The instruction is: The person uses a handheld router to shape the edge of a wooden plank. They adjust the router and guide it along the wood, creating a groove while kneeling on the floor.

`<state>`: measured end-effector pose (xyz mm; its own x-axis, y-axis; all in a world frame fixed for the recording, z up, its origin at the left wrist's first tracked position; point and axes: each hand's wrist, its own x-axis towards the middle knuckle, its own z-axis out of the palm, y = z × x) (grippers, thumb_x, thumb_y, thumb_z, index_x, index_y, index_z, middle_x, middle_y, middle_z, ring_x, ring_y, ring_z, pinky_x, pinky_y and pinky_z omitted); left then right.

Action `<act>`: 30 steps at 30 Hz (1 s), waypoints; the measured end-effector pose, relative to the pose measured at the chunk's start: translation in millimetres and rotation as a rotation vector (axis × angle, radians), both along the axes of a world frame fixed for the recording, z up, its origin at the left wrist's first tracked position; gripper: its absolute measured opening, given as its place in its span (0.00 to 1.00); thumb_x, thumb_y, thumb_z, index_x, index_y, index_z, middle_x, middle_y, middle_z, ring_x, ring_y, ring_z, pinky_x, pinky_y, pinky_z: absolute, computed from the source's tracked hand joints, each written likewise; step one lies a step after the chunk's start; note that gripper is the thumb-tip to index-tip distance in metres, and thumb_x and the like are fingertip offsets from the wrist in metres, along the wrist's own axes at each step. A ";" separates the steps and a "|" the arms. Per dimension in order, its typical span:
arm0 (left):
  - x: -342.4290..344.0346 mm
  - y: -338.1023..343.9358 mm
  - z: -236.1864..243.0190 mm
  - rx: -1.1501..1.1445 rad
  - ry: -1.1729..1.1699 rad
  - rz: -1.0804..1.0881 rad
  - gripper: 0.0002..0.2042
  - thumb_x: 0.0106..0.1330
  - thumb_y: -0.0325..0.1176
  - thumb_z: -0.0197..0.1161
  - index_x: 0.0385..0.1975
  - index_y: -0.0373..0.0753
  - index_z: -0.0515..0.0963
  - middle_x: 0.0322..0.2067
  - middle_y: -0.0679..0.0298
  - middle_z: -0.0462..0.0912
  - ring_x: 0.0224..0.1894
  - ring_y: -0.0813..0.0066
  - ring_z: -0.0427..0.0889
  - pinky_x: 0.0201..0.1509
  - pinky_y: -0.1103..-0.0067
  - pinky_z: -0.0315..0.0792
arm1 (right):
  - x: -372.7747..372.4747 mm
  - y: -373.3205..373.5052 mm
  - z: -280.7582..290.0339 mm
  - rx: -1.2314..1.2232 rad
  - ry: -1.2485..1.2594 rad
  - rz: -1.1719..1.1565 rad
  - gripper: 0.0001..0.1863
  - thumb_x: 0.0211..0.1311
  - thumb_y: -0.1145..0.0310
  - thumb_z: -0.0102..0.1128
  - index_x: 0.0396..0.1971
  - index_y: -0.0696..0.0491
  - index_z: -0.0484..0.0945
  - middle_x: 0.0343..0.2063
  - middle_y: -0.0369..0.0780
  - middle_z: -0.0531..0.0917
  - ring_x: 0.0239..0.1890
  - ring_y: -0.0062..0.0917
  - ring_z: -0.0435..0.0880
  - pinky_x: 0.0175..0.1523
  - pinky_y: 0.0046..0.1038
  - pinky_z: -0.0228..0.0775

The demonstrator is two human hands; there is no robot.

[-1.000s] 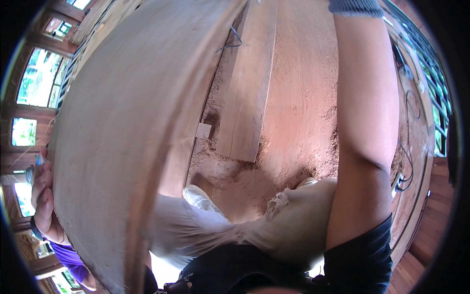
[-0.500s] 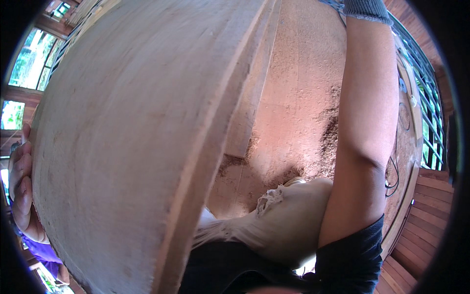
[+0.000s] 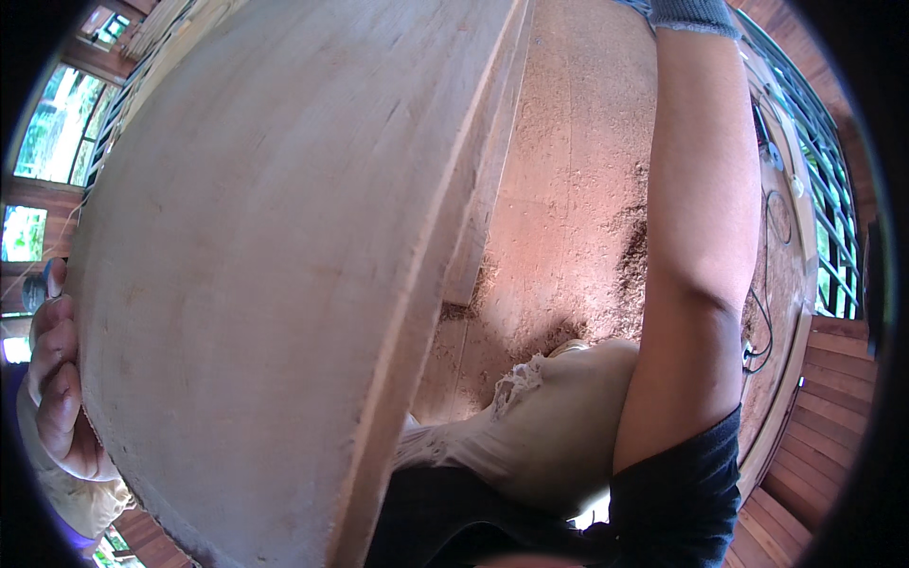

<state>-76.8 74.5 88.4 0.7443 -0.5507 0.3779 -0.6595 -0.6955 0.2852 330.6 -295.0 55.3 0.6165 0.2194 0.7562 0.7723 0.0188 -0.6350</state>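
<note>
A large pale wooden board (image 3: 256,246) stands tilted up across the left half of the head view. Around its far left edge the bare fingers of my left hand (image 3: 59,388) are bent, and the wrist goes out of sight behind the board. My right arm reaches away along the right side. Of my right hand only the grey knit cuff (image 3: 696,17) of a glove shows, cut off by the top edge, so its fingers and anything in them are hidden. A narrower wooden piece (image 3: 464,265) lies just behind the board's near edge.
Sawdust is scattered over the wooden work surface (image 3: 559,170). A black cable (image 3: 765,327) runs along its right side, near a metal grille (image 3: 833,227). My clothed knee (image 3: 568,407) is below. At the lower left, partly behind my left hand, is another person (image 3: 66,497).
The board's near edge has shifted slightly right, and my left hand has moved a little down and right with it. My right arm has drifted slightly left. The person at lower left has shifted.
</note>
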 end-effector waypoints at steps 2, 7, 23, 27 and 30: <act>-0.3 -10.4 -1.0 0.024 -0.023 0.030 0.23 0.70 0.39 0.57 0.66 0.53 0.66 0.64 0.61 0.69 0.69 0.56 0.64 0.71 0.41 0.53 | 0.8 -2.2 -0.4 -0.027 0.021 -0.055 0.24 0.55 0.49 0.72 0.37 0.55 0.81 0.27 0.31 0.81 0.30 0.13 0.78 0.36 0.18 0.71; 19.5 -54.4 -27.3 -0.068 -0.316 0.100 0.20 0.68 0.42 0.61 0.57 0.47 0.71 0.52 0.58 0.77 0.56 0.52 0.74 0.64 0.45 0.63 | -9.1 0.5 -6.2 0.032 0.028 0.053 0.21 0.55 0.54 0.73 0.38 0.55 0.80 0.27 0.32 0.80 0.29 0.13 0.76 0.34 0.19 0.70; 53.4 -162.5 -199.5 0.530 0.154 -0.306 0.31 0.64 0.34 0.57 0.68 0.65 0.61 0.66 0.62 0.63 0.68 0.62 0.61 0.72 0.59 0.55 | -44.7 -51.7 -18.0 0.170 0.324 0.255 0.06 0.64 0.69 0.63 0.36 0.54 0.80 0.25 0.27 0.79 0.23 0.08 0.73 0.27 0.14 0.63; 62.7 -155.1 -253.1 0.685 0.301 -0.365 0.35 0.66 0.35 0.54 0.72 0.68 0.50 0.73 0.61 0.52 0.74 0.56 0.50 0.76 0.54 0.46 | -30.4 -53.0 -24.7 0.199 0.183 0.165 0.15 0.62 0.62 0.65 0.40 0.57 0.82 0.37 0.38 0.85 0.40 0.21 0.84 0.47 0.23 0.78; 73.6 -164.6 -295.3 0.787 0.284 -0.445 0.36 0.67 0.34 0.52 0.73 0.68 0.46 0.75 0.61 0.44 0.76 0.53 0.43 0.76 0.51 0.42 | -25.3 -50.2 -31.9 0.288 0.444 0.448 0.12 0.61 0.64 0.66 0.40 0.57 0.83 0.36 0.35 0.85 0.38 0.17 0.83 0.47 0.21 0.76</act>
<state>-3.2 -90.0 -207.0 0.4117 -0.8257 -0.3857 -0.8885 -0.4578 0.0317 305.3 -345.2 23.4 0.7778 0.3533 0.5198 0.3192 0.4905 -0.8109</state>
